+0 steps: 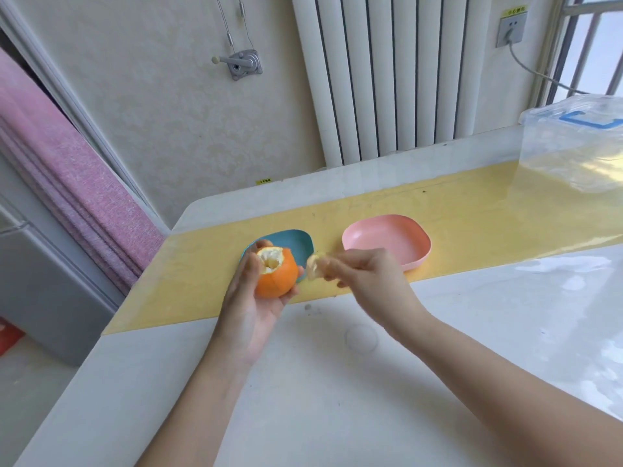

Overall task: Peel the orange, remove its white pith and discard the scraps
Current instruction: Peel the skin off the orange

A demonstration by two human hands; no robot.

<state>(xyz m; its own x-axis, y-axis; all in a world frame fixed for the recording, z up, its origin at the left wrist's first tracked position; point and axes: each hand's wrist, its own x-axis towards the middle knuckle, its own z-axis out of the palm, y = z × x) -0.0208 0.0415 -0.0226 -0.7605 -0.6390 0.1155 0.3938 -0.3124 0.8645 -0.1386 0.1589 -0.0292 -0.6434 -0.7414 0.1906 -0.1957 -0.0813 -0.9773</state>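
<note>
The left hand [251,305] cups the orange [274,278], its top peeled to white pith, while the right hand [371,274] pinches a blurred peel scrap [315,266] just beside it. Behind sit a blue dish [293,242] and a pink dish [387,241] — the yellow label [513,10] over the far wall socket [511,28] is too small to read.

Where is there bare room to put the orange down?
Free: white table nearer the person than the yellow mat; mat stretch between pink dish and plastic box. Crowded: by the blue dish, where the left hand holds the orange and the right hand pinches peel.
</note>
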